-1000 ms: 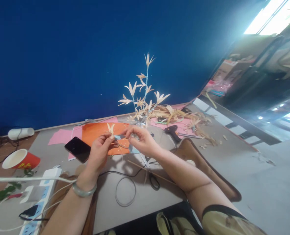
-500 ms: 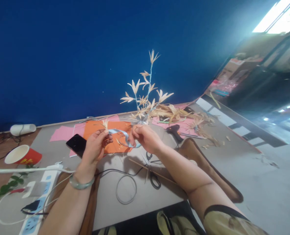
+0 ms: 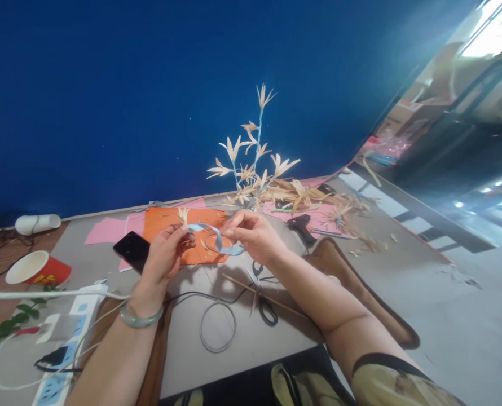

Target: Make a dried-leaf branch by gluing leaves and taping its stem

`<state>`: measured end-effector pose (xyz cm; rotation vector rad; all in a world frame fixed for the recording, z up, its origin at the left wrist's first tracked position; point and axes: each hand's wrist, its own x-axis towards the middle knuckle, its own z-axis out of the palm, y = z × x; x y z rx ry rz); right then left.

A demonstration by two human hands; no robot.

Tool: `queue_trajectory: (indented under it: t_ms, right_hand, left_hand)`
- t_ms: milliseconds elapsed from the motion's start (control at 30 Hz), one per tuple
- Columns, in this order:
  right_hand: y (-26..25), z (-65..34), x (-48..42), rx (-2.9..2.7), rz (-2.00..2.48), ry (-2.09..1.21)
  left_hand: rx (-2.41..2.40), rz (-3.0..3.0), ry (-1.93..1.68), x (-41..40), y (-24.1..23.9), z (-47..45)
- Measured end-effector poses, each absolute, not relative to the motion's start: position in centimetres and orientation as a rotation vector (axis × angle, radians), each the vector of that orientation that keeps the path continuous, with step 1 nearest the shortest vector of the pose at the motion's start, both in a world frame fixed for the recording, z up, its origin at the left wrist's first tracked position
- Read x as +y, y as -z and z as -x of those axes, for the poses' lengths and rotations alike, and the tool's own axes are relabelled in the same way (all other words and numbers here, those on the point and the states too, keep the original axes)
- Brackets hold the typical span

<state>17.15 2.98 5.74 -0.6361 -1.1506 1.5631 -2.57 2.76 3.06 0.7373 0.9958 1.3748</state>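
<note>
My left hand point(image 3: 164, 255) pinches a small sprig of dried straw-coloured leaves point(image 3: 184, 215) with a light blue tape point(image 3: 215, 235) running from it. My right hand point(image 3: 253, 235) is closed on the other end of that tape, which loops between the two hands above an orange sheet point(image 3: 166, 220). Behind them stands an upright branch of the same pale leaves point(image 3: 251, 163) on a blue-wrapped stem.
A black phone point(image 3: 132, 251), a red paper cup point(image 3: 35, 270), a white power strip point(image 3: 69, 332) with cables, a wire loop point(image 3: 218, 327), scissors point(image 3: 264, 304), a thin stick point(image 3: 268, 296), a glue gun point(image 3: 300, 225), pink sheets point(image 3: 107, 230) and loose dried leaves point(image 3: 318, 200) lie on the grey floor.
The blue tape has been drawn out into a loop between my hands. The right hand has shifted slightly right; the left hand stays on the sprig.
</note>
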Motion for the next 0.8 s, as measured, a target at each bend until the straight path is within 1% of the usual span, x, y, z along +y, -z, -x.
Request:
queue_trajectory:
  t_ms: [233,433,600,800]
  right_hand:
    - [-6.14,-17.15,3.23,-1.039,0.613,-1.543]
    - [-6.48,-17.25,2.97,-1.071,0.589,-1.568]
    - [-6.41,-17.14,2.9,-1.106,0.668,-1.604]
    - [-5.94,-17.32,3.11,-1.156,0.678,-1.5]
  left_hand:
    - [0.996,-0.744,-1.375,2.68,-3.01,2.41]
    - [0.984,-0.735,-1.365,2.59,-3.07,2.33]
    - [0.982,-0.742,-1.363,2.59,-3.09,2.29]
    - [0.993,-0.746,-1.363,2.59,-3.13,2.26]
